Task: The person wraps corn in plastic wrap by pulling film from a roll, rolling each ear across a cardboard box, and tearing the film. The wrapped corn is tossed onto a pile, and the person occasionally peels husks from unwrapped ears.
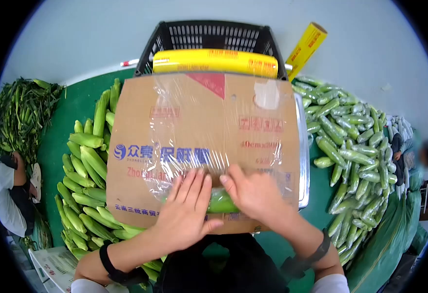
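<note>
Film risk: the cling film (pixel 199 127) is drawn thin from the roll (pixel 215 62) at 12 o'clock. An uneven press would likely make it wrinkle, bunch or cling to itself instead of lying smooth.
Tear risk: the sheet is stretched across most of the cardboard (pixel 131 127), so a sharp tug toward 6 o'clock could rip it or drag the roll off the cardboard's top edge.
Slip risk: the corn ear (pixel 222 201) is round and sits near the cardboard's 6 o'clock edge. If either palm lifts, it could roll off toward the person's lap.
Board risk: the cardboard rests across a black basket (pixel 209 35) and a metal tray (pixel 303 161). Heavy weight at its near edge might tip it.
Left hand (pixel 184 212): palm down with fingers spread and straight, pressing the film flat and closed on nothing.
Right hand (pixel 255 193): palm down over the ear's right end. Whether the fingers grip it or only rest there cannot be told.
Corn ear position: under the film and between the two hands, at 3 o'clock of the left hand and 8 o'clock of the right. Both hands touch it or the film on it.
Surroundings: heaps of corn lie at 9 o'clock (pixel 84 166) and 3 o'clock (pixel 355 146), well apart from the hands.
</note>
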